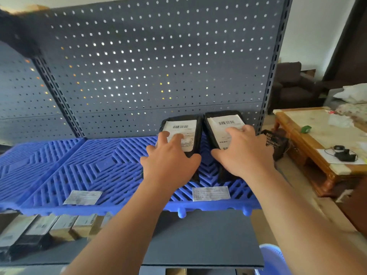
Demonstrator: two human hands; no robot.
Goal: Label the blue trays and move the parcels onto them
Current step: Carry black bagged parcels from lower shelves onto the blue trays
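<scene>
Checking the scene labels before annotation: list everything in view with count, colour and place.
blue trays: at least 2, blue, side by side on the upper shelf
tray labels: 2, whitish, near the trays' front edge
black parcels: 2, black with white barcode labels, right end of the trays, by the pegboard
pegboard: 1, dark grey, behind the shelf
lower parcels: several, brown and black, shelf below, left
mesh basket: 1, black, right of the shelf
wooden table: 1, brown with pale top, right
tape roll: 1, green, on the table
armchair: 1, dark, background right
left hand: rests on the left parcel
right hand: rests on the right parcel
</scene>
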